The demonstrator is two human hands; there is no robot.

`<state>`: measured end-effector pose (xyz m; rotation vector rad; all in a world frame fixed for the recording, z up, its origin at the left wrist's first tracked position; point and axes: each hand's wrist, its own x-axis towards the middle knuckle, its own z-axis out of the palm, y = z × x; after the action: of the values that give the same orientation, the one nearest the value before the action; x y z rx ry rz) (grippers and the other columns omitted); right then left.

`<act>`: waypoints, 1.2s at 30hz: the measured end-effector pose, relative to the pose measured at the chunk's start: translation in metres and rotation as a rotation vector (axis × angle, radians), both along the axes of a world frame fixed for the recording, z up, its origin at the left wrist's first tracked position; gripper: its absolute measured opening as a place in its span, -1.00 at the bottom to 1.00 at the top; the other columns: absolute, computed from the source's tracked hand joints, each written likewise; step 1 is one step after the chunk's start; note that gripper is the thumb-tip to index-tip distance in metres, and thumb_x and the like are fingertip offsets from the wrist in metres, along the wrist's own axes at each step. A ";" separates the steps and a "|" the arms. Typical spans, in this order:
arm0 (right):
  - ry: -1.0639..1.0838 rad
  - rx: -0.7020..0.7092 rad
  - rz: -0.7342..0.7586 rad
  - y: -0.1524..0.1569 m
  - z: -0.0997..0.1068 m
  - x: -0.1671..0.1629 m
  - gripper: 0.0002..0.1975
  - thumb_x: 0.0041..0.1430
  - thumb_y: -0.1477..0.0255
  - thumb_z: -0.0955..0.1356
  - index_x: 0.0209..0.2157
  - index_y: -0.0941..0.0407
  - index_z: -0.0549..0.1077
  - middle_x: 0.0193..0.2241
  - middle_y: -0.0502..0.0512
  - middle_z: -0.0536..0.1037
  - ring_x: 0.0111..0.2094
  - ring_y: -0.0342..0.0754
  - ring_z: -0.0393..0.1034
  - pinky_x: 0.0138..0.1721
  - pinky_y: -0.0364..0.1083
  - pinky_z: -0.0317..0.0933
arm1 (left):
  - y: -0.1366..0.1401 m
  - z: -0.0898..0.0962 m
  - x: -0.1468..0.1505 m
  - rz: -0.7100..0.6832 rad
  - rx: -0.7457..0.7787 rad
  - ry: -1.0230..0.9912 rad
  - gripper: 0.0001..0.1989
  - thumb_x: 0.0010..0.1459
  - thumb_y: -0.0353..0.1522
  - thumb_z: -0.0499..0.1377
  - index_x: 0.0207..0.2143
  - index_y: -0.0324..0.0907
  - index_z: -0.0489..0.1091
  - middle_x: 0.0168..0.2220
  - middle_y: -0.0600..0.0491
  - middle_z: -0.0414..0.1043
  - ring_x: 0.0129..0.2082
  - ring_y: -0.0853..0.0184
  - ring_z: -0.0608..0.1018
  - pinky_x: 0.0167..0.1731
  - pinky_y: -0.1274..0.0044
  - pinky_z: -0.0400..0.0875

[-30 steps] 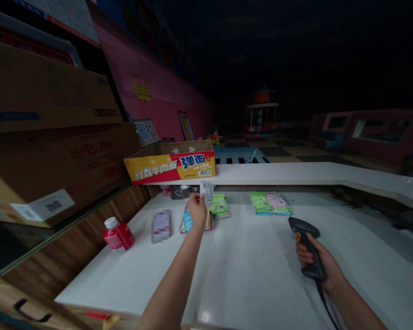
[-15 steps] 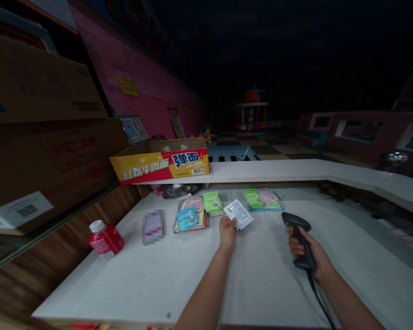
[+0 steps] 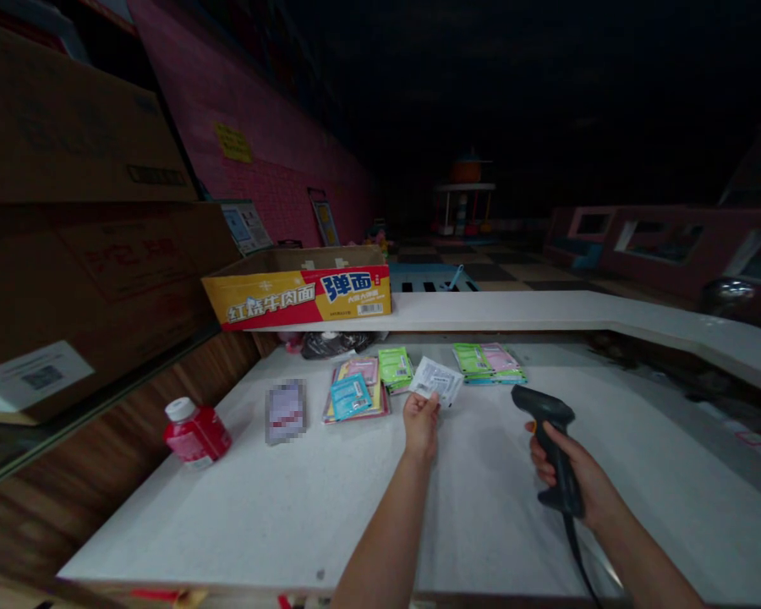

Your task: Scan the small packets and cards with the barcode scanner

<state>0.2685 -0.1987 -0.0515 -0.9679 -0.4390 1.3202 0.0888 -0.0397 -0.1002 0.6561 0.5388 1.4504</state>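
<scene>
Between the thumb and fingers of my left hand (image 3: 421, 425) is a small white packet (image 3: 436, 381), printed side up, held above the table. My right hand (image 3: 567, 469) is wrapped round the handle of a black barcode scanner (image 3: 545, 408), its head pointing left toward the packet and its cable trailing down. Behind the white packet lie green packets (image 3: 394, 367) on the left. Green and pink packets (image 3: 489, 360) lie on the right. A blue packet (image 3: 350, 396) rests on a stack of yellow and pink packets, left of my left hand.
A red bottle with a white cap (image 3: 196, 433) stands at the table's left. Beside it lies a blurred-out flat item (image 3: 285, 411). An open noodle carton (image 3: 298, 296) sits on the raised white ledge (image 3: 495, 311) along the back. Large cardboard boxes (image 3: 95, 254) are stacked far left.
The white packet has turned in my left hand, so that a face with printed text shows now. The scanner has shifted slightly left and tilted a little.
</scene>
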 end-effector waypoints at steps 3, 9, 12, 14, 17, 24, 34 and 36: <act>-0.119 0.031 0.028 -0.009 0.019 -0.031 -0.55 -0.04 0.14 0.52 -0.21 0.14 0.43 -0.63 -0.10 0.37 -0.70 -0.25 0.18 -0.73 -0.25 0.08 | 0.001 -0.003 0.001 0.023 0.000 0.004 -0.53 -0.28 -0.27 0.50 -0.53 -0.20 0.24 -0.55 0.21 0.38 -0.52 0.52 0.44 -0.43 0.64 0.31; -0.236 0.020 0.125 -0.020 0.041 -0.073 -0.43 -0.06 0.04 0.49 -0.15 0.11 0.35 -0.64 -0.15 0.37 -0.74 -0.22 0.18 -0.76 -0.23 0.06 | 0.002 -0.008 0.005 0.074 -0.049 -0.023 -0.51 -0.28 -0.29 0.50 -0.27 -0.21 0.44 -0.26 0.02 0.57 -0.25 0.34 0.59 -0.13 0.47 0.44; -0.299 0.013 0.173 -0.023 0.044 -0.079 -0.43 -0.06 -0.01 0.47 -0.19 0.11 0.34 -0.64 -0.16 0.37 -0.75 -0.23 0.16 -0.77 -0.22 0.06 | 0.002 -0.011 0.005 0.070 -0.040 -0.014 -0.50 -0.25 -0.30 0.49 -0.21 -0.22 0.46 -0.21 -0.02 0.58 -0.19 0.29 0.60 -0.05 0.41 0.44; -0.360 -0.008 0.211 -0.025 0.045 -0.080 -0.45 -0.06 -0.02 0.46 -0.23 0.11 0.33 -0.64 -0.16 0.36 -0.75 -0.23 0.15 -0.77 -0.22 0.07 | 0.002 -0.011 0.006 0.060 -0.032 0.008 -0.50 -0.23 -0.30 0.48 -0.19 -0.22 0.47 -0.20 -0.04 0.59 -0.18 0.27 0.61 -0.04 0.38 0.45; -0.452 -0.053 0.245 -0.028 0.047 -0.080 -0.46 -0.06 -0.04 0.45 -0.26 0.09 0.31 -0.65 -0.17 0.35 -0.75 -0.23 0.15 -0.77 -0.21 0.08 | 0.001 -0.012 0.006 0.060 -0.008 0.047 -0.49 -0.21 -0.28 0.47 -0.17 -0.23 0.48 -0.18 -0.07 0.59 -0.18 0.24 0.61 -0.05 0.36 0.46; -0.481 -0.075 0.264 -0.030 0.053 -0.081 -0.48 -0.04 -0.04 0.43 -0.27 0.08 0.29 -0.64 -0.17 0.36 -0.75 -0.24 0.16 -0.75 -0.22 0.09 | 0.003 -0.019 0.010 0.071 0.047 0.136 -0.48 -0.14 -0.20 0.44 -0.13 -0.25 0.50 -0.13 -0.16 0.58 -0.15 0.12 0.62 -0.06 0.29 0.47; -0.440 -0.064 0.271 -0.027 0.052 -0.076 -0.48 -0.05 -0.03 0.44 -0.28 0.08 0.31 -0.64 -0.17 0.34 -0.75 -0.23 0.16 -0.77 -0.22 0.08 | 0.000 -0.014 0.009 0.070 0.033 0.105 -0.46 -0.21 -0.24 0.46 -0.14 -0.25 0.49 -0.19 -0.10 0.59 -0.21 0.20 0.62 -0.08 0.33 0.48; -0.440 -0.065 0.256 -0.025 0.050 -0.072 -0.49 -0.05 -0.02 0.44 -0.27 0.08 0.31 -0.64 -0.17 0.35 -0.75 -0.23 0.16 -0.77 -0.22 0.08 | -0.001 -0.011 0.009 0.074 0.034 0.106 -0.46 -0.21 -0.23 0.46 -0.15 -0.24 0.49 -0.20 -0.10 0.59 -0.21 0.21 0.62 -0.09 0.35 0.48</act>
<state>0.1963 -0.2240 -0.0017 -1.2952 -0.8846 1.3523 0.0974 -0.0404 -0.1116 0.7494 0.6276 1.5026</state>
